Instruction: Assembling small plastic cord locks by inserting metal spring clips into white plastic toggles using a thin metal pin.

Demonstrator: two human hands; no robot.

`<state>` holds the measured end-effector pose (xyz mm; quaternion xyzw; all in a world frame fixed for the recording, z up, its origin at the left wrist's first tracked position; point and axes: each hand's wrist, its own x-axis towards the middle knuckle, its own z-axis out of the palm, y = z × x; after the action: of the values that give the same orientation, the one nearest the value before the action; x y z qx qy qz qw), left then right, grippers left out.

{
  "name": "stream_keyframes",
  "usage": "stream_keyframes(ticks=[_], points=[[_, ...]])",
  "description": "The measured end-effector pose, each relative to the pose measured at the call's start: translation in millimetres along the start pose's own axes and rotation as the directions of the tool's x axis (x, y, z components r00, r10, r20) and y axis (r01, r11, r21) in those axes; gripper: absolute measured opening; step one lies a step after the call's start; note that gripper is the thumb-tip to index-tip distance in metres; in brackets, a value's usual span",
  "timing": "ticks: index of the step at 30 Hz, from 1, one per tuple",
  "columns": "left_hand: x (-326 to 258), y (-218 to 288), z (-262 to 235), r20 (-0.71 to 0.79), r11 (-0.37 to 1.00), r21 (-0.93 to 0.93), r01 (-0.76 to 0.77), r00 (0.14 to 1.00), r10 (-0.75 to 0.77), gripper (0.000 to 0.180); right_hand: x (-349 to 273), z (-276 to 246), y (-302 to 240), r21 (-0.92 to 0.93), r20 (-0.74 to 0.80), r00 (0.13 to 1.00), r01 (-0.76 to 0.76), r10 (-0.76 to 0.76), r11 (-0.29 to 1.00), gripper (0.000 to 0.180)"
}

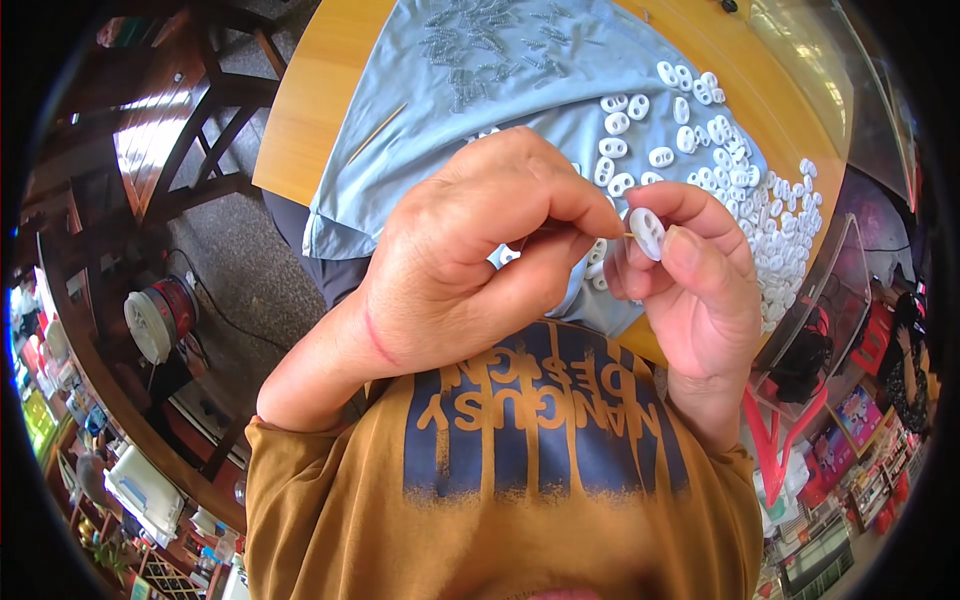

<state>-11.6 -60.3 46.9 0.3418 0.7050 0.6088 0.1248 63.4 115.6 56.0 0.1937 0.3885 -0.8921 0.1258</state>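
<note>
My right hand (705,275) pinches a white oval plastic cord lock (648,234) with two holes between thumb and fingers. My left hand (480,240) is closed beside it, thumb and index finger pinching a thin stick (629,235). Only the stick's tip end shows, meeting the left edge of the cord lock; the rest is hidden by my fingers. Both hands are held above a light blue cloth (390,70). Around and beyond them, several similar white cord locks (661,157) are scattered on the cloth.
Small dark coil springs (475,45) lie at the cloth's far side. Another thin stick (378,132) rests on its left part. A heap of cord locks (775,245) covers the right of the wooden table (320,85). A spool (160,318) stands on the floor at left.
</note>
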Motion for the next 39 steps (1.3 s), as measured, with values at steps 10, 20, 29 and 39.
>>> stream_keyframes(ticks=[10, 20, 29, 39], points=[[0.0, -3.2, 0.5, 0.001, 0.997, 0.055, -0.062, 0.998, 0.062, 0.023, -3.6, 3.5, 2.5, -0.254, -0.037, 0.989, 0.132, -0.146, 0.958, 0.029], [-2.8, -4.8, -2.1, 0.003, 0.996, 0.09, -0.021, 1.0, 0.021, 0.026, -5.5, 7.2, 4.6, -0.312, 0.04, 0.962, 0.269, -0.271, 0.911, 0.025], [-4.6, -1.0, -1.8, -0.048, 0.993, 0.108, 0.048, 0.998, -0.043, 0.02, -5.9, 6.7, 4.4, -0.333, 0.027, 0.957, 0.28, -0.288, 0.9, 0.025], [-3.4, -2.0, 3.3, -0.094, 0.982, 0.185, -0.05, 0.993, 0.068, 0.021, -4.2, 3.7, 5.6, -0.653, 0.205, 0.863, 0.472, -0.462, 0.592, 0.028]])
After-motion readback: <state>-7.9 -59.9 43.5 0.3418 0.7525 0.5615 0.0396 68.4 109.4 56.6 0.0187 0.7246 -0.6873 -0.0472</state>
